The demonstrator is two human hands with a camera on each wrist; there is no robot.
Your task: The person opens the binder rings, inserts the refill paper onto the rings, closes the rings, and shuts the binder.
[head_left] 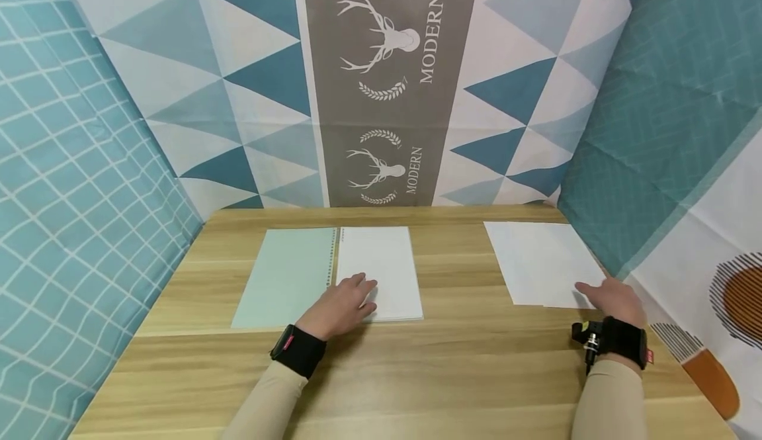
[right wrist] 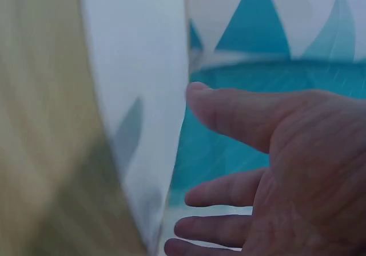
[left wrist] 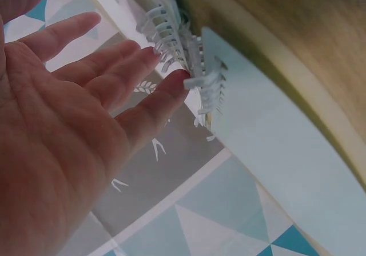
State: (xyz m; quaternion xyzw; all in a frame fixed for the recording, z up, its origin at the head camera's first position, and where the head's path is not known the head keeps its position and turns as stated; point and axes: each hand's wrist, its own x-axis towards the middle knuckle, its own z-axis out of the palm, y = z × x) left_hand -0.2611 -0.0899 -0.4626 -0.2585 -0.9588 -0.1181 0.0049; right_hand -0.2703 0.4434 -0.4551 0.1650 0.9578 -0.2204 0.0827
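Note:
An opened ring-bound notebook lies on the table, its pale green cover (head_left: 288, 278) to the left and its white page (head_left: 383, 255) to the right. Over the lower part of that page is my left hand (head_left: 338, 306), fingers spread and holding nothing. The left wrist view shows the fingertips beside the binding rings (left wrist: 209, 87); I cannot tell whether they touch. White paper sheets (head_left: 532, 261), seemingly two overlapping, lie at the right. By their near right corner is my right hand (head_left: 619, 301), its thumb close to the paper edge (right wrist: 146, 96) and its fingers extended, with nothing held.
The wooden table (head_left: 446, 367) runs up to a patterned cloth backdrop (head_left: 381, 96) at the back. Blue checked cloth (head_left: 77, 182) borders the left side, and a teal and white cloth (head_left: 667, 142) borders the right, near my right hand.

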